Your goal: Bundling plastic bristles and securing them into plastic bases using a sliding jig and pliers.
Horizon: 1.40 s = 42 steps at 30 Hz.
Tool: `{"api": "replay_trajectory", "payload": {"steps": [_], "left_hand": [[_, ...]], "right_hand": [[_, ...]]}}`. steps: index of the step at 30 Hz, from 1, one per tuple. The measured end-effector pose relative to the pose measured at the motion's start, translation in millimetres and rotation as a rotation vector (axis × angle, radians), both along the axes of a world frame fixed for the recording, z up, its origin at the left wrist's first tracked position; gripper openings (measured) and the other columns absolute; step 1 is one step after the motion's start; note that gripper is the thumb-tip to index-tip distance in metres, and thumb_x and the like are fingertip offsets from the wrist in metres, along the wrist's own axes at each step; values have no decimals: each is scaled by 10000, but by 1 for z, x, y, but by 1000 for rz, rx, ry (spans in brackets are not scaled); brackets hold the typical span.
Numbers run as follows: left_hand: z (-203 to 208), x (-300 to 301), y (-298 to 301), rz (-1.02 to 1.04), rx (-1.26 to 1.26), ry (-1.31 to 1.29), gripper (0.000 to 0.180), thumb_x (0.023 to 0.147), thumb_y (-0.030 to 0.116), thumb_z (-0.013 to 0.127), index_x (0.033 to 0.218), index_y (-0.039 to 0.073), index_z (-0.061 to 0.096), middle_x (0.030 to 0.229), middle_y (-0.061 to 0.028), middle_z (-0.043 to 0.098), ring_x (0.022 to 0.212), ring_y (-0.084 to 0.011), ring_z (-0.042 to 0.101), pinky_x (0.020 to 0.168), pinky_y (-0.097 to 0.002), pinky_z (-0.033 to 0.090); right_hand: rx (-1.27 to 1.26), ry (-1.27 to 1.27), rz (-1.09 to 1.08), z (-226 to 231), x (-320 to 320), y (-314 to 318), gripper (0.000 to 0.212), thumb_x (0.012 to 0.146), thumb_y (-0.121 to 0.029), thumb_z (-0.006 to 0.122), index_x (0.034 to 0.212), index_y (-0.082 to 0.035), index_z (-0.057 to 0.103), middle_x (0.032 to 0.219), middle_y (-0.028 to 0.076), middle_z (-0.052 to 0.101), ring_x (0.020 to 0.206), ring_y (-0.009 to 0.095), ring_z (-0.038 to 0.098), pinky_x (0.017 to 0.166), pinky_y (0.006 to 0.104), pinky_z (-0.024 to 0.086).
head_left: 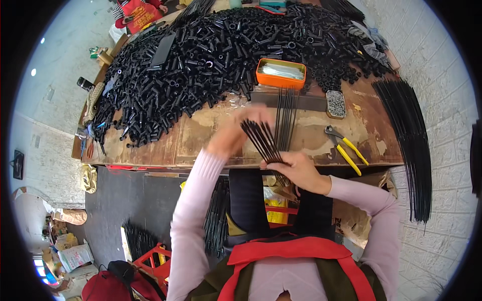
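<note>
My right hand (pixel 300 173) is closed round the lower part of a bundle of thin black rods (pixel 262 139), which tilts up and to the left over the table's front edge. Just beyond the bundle's upper ends my left hand (pixel 238 129) is smeared by motion, so its fingers cannot be read. More thin dark rods (pixel 286 113) lie on the table behind the bundle, pointing away from me. Yellow-handled pincers (pixel 345 149) rest to the right of my right hand. A small tin (pixel 336 106) of tiny grey metal pieces stands farther back.
A broad heap of short black tubular parts (pixel 201 75) covers the back of the wooden table (pixel 165 148). In front of it sits an orange box (pixel 281 80) with pale strips inside. Long black rods (pixel 409 135) overhang the right edge. Another person (pixel 138 14) is at the far left.
</note>
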<state>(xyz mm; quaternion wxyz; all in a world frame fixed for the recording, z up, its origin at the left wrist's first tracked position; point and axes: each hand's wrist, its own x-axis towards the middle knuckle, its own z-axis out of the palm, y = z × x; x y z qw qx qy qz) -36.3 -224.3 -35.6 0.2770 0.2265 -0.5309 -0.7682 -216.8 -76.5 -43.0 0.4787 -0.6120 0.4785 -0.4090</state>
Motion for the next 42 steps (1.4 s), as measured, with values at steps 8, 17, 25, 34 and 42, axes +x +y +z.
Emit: {"api": "replay_trajectory", "payload": {"steps": [8,17,25,34,42], "left_hand": [[110,8,123,265,-412,-206,307,881,-127,495,1151,-54,622,1106,-172,681,961,-175,674,827,-263,557],[96,-2,129,458,-387,-89,236,935,-17,588,1166,-53,617,1057,-161,690,845,-167,681,709,-260,581],[109,-11,123,429,-186,158,246,944,-8,575,1182,-60,609,1083,-176,682,938,-208,687,801,-315,608],[96,-9,125,338,-214,79,239,912,-23,618,1146,-70,629,1026,-193,698,931,-247,699,908,-351,569],[99,-1,139,349,-333,30,233,895,-63,607,1123,-64,652,1055,-207,695,985,-261,690,907,-348,566]], "right_hand": [[-186,-2,-62,-24,3,4,187,897,-66,658,1070,-2,692,838,131,687,718,171,656,672,298,509],[-213,65,-15,-21,3,3,185,915,-83,646,1081,-20,695,874,56,720,784,117,662,720,266,519],[-175,-3,16,-28,1,0,204,915,-82,643,1099,-15,698,946,64,740,861,114,679,762,260,514],[-6,-277,29,-23,1,6,305,906,-60,665,1201,8,632,1046,46,717,975,101,646,862,266,509],[-369,497,-164,21,-83,-68,273,977,-241,527,983,5,644,930,181,684,881,316,668,753,387,513]]}}
